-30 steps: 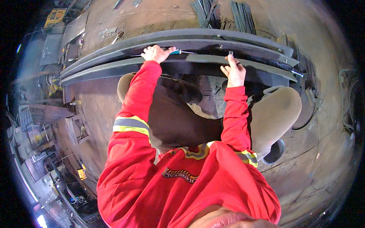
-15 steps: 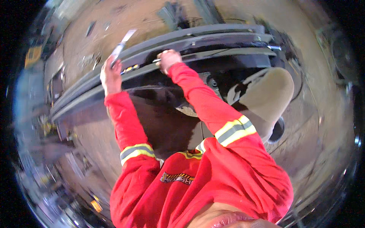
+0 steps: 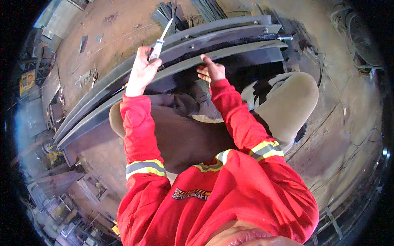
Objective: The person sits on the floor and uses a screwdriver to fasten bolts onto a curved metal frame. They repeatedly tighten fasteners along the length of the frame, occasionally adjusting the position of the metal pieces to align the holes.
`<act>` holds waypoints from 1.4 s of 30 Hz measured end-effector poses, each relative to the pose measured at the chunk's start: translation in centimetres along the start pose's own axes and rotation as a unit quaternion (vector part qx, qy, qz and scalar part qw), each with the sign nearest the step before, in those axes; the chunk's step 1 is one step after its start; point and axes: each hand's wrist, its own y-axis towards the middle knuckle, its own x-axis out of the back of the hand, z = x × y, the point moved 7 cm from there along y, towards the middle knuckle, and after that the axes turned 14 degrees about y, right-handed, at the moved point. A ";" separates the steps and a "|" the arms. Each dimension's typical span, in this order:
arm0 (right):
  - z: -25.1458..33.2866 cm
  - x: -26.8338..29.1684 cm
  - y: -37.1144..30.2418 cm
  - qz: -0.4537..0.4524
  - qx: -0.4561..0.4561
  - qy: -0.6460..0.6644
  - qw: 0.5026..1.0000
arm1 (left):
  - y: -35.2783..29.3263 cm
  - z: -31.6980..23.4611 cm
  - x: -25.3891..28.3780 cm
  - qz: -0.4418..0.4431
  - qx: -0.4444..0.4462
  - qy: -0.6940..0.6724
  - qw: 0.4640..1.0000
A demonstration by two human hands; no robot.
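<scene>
My left hand (image 3: 141, 73) is closed around the pale handle of a thin-bladed hand tool (image 3: 156, 49), its narrow light blade pointing up and away from me. That hand is over the long dark metal beams (image 3: 230, 52), which curve across the view in front of my knees. Nearer the middle, my right hand (image 3: 212, 70) is open, fingers apart, at the near edge of the closest beam. Nothing shows in its grip. Small bolts (image 3: 192, 47) sit along the middle beam, and a shiny metal rod (image 3: 284, 37) sticks out at its right end.
My bent knee (image 3: 293, 100) is close to the beams on the right. Bundled dark metal bars (image 3: 169, 17) lie beyond them. A large round fan-like object (image 3: 363, 39) stands at the far right. Cables (image 3: 334, 110) run over the floor, and metal scraps (image 3: 86, 78) lie at the left.
My right hand has left the beam, moved right and nearer to me, and opened. My left hand has shifted right with the tool. The view has turned slightly.
</scene>
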 end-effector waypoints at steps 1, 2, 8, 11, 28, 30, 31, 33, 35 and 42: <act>0.1 0.1 1.5 -0.009 0.040 -0.047 0.998 | 0.5 -1.0 0.4 -0.014 -0.041 0.019 0.999; 0.3 0.2 2.9 -0.019 0.081 -0.094 0.992 | 0.7 -1.6 0.8 -0.015 -0.049 0.038 0.998; -0.8 -1.0 2.8 -0.132 0.002 -0.060 0.989 | 0.5 -2.9 3.9 -0.072 0.008 0.056 0.996; -1.0 -0.6 3.9 -0.130 0.021 -0.065 0.989 | 2.2 -4.6 4.9 -0.066 -0.002 0.080 0.995; -1.5 -2.6 0.7 -0.096 -0.086 -0.117 0.985 | 3.0 -2.0 3.9 -0.110 -0.117 -0.024 0.987; -1.4 -2.2 1.3 -0.111 -0.080 -0.138 0.981 | 2.9 -2.2 4.3 -0.135 -0.120 -0.068 0.981; -1.5 -2.1 1.4 -0.125 -0.073 -0.127 0.981 | 3.0 -2.2 4.3 -0.136 -0.130 -0.072 0.979; -1.5 -2.0 1.3 -0.151 -0.060 -0.102 0.981 | 3.0 -2.2 4.2 -0.137 -0.150 -0.078 0.976; -1.3 -1.4 1.8 -0.180 -0.046 -0.076 0.980 | 2.8 -2.2 4.4 -0.146 -0.145 -0.073 0.976; -0.7 -0.1 3.9 -0.215 -0.076 -0.114 0.967 | 2.5 -2.8 4.9 -0.157 -0.147 -0.080 0.973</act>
